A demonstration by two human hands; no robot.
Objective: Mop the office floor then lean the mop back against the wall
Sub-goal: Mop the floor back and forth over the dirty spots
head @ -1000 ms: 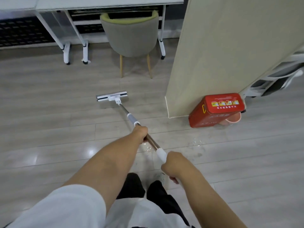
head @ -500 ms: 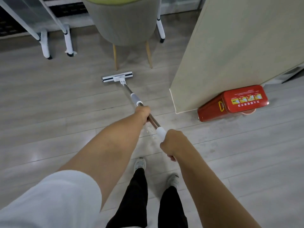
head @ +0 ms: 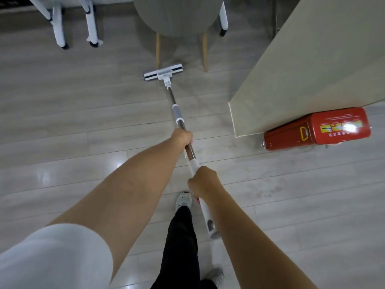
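The mop head (head: 163, 75) has slid forward over the floor (head: 83, 122) to just short of the chair (head: 175, 15) legs, my left hand (head: 182, 137) and right hand (head: 201, 180) each in a clamped grip on its pole (head: 171, 97), so I judge mopping unfinished.

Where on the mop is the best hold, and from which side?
The mop, on its upper pole, from above: it slants up toward the person. The left hand grips the bare metal, the right hand the white sleeve, spaced apart for leverage.
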